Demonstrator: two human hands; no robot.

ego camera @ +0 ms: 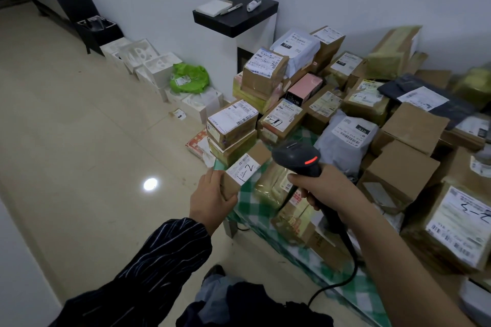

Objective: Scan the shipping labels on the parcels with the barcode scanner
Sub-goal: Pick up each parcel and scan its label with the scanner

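Two bare hands worked at the near left corner of a table covered in a green-and-white checked cloth; the left hand, coming out of a dark striped sleeve, held a small brown cardboard parcel by its near end, thumb along the side and fingers curled round it; the parcel sat at the table's left edge, tilted, with its white shipping label, hand-marked "1-2", facing up; whether it touched the cloth could not be told; the right hand was wrapped firmly round the handle of a black corded barcode scanner; the scanner's head, with a red light glowing on its back, was just to the right of the parcel's far end; its black cable trailed down past the right forearm; behind them many labelled brown boxes were piled across the table, with a grey plastic mailer bag among them; a bright green plastic bag lay on white foam blocks on the floor beside a black-topped white cabinet.
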